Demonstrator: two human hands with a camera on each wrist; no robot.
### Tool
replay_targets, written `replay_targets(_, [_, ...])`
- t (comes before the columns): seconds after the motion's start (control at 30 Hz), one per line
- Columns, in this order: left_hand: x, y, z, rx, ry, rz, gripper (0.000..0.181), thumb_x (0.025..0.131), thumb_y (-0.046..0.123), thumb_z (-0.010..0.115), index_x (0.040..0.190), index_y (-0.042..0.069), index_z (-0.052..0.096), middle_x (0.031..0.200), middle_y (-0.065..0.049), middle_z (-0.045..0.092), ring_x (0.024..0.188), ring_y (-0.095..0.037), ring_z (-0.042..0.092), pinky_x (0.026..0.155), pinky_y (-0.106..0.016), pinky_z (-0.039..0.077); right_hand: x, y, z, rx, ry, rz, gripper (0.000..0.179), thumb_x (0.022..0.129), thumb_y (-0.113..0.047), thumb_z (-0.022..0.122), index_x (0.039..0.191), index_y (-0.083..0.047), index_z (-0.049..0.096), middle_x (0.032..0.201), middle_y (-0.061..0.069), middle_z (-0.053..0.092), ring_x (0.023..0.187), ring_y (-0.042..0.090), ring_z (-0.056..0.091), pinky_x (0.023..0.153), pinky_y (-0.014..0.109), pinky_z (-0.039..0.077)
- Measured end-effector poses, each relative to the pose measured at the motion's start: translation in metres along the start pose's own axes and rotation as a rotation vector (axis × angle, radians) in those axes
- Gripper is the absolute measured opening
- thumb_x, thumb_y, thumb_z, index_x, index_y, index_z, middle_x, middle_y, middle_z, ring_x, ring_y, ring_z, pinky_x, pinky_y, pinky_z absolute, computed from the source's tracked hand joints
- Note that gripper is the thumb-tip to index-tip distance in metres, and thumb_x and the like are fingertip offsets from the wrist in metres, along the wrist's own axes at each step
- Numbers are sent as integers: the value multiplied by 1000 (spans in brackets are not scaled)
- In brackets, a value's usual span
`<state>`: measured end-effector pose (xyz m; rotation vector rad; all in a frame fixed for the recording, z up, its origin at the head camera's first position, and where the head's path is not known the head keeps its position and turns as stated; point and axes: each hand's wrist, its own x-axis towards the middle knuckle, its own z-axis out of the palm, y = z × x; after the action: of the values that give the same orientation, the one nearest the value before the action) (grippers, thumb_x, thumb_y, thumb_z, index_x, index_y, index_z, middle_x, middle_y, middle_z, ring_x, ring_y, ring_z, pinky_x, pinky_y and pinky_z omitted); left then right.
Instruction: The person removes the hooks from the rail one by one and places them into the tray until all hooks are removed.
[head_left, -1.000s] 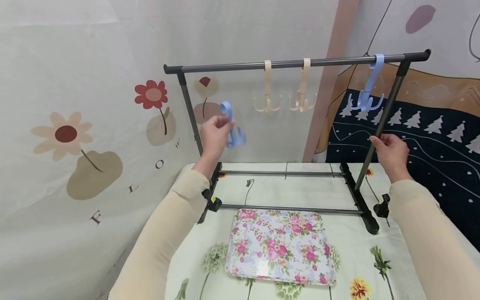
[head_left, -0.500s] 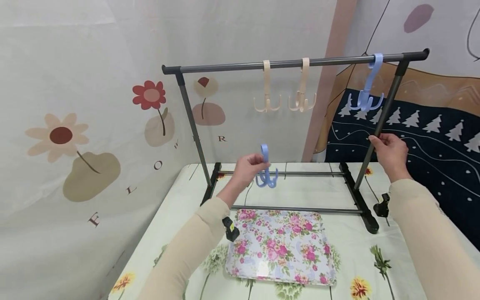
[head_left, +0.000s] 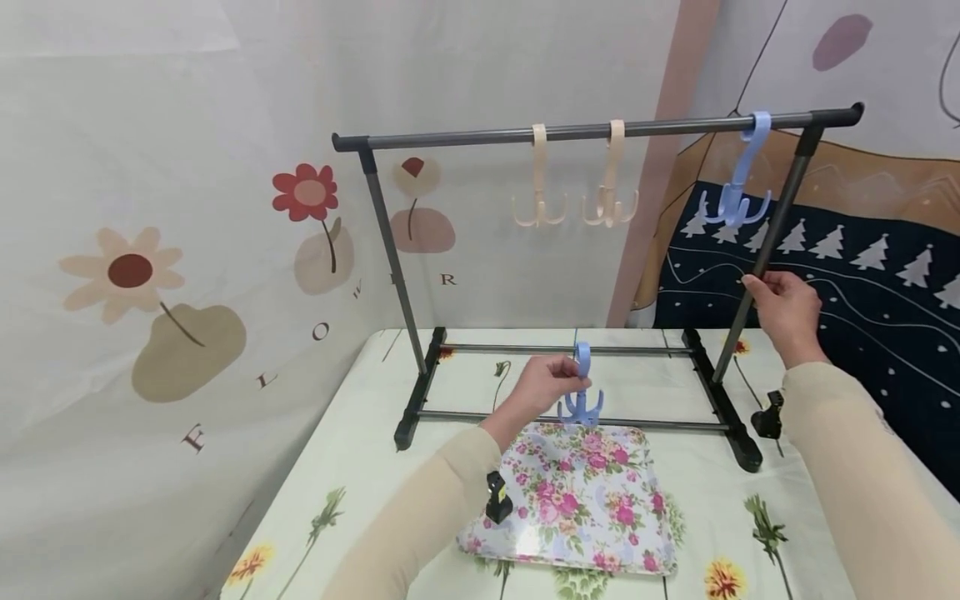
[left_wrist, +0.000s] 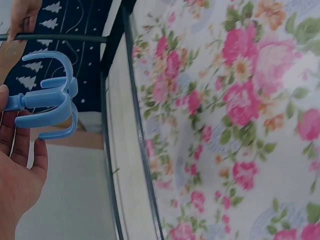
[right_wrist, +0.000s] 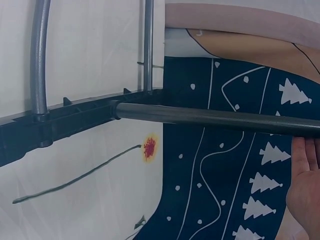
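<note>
My left hand (head_left: 546, 385) pinches a blue multi-prong hook (head_left: 581, 407) by its stem, low between the rack's posts and over the far edge of the floral tray (head_left: 570, 500). In the left wrist view the hook's curved prongs (left_wrist: 60, 102) point away from the fingers. With thumb and fingers, my right hand (head_left: 786, 312) grips the right post (head_left: 765, 246) of the dark grey rack. From the rack's top bar (head_left: 450, 137) hang two beige hooks (head_left: 539, 179) near the middle and another blue hook (head_left: 738, 179) at the right end.
The rack stands on black feet (head_left: 731, 417) joined by two low rods (head_left: 495, 348). A flower-printed cloth (head_left: 360, 500) covers the table. Behind are a pale printed curtain (head_left: 480, 67) and a navy cloth with white trees (head_left: 862, 300).
My left hand has carried the blue hook down and to the right, from beside the left post to over the tray's far edge. My right hand has stayed on the post.
</note>
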<state>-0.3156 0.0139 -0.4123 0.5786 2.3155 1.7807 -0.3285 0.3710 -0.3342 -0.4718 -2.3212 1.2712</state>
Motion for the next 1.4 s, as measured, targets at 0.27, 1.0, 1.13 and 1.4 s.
replay_targets(0.27, [-8,-21,29,29,-66,-27,8,88,13,76,92,8,72,85,4,68,79,-7,64,84,-42,53,0,2,0,-8,0,-22,61,97,-56,51,126,-3,56,103,-3,57,84,4,50,77,29,41])
replay_targets(1.0, [-14,-45,45,176,-136,-31,5,88,12,76,90,9,72,77,9,66,74,-10,64,64,-23,49,0,3,-2,6,-6,-11,60,97,-55,51,127,-3,56,102,-5,58,78,-4,49,77,27,42])
replay_targets(1.13, [-15,-46,45,169,-154,-46,7,87,11,77,92,11,72,80,9,66,76,-6,62,67,-23,50,0,4,-1,0,-4,-10,60,97,-54,51,127,-3,55,102,-4,58,78,-4,49,77,27,42])
replay_targets(1.4, [-14,-49,33,238,-179,-35,25,85,7,77,108,14,71,101,6,68,98,-8,62,85,-25,50,1,4,-1,8,-3,-9,59,97,-55,52,126,-4,56,99,-7,57,79,-3,49,77,27,42])
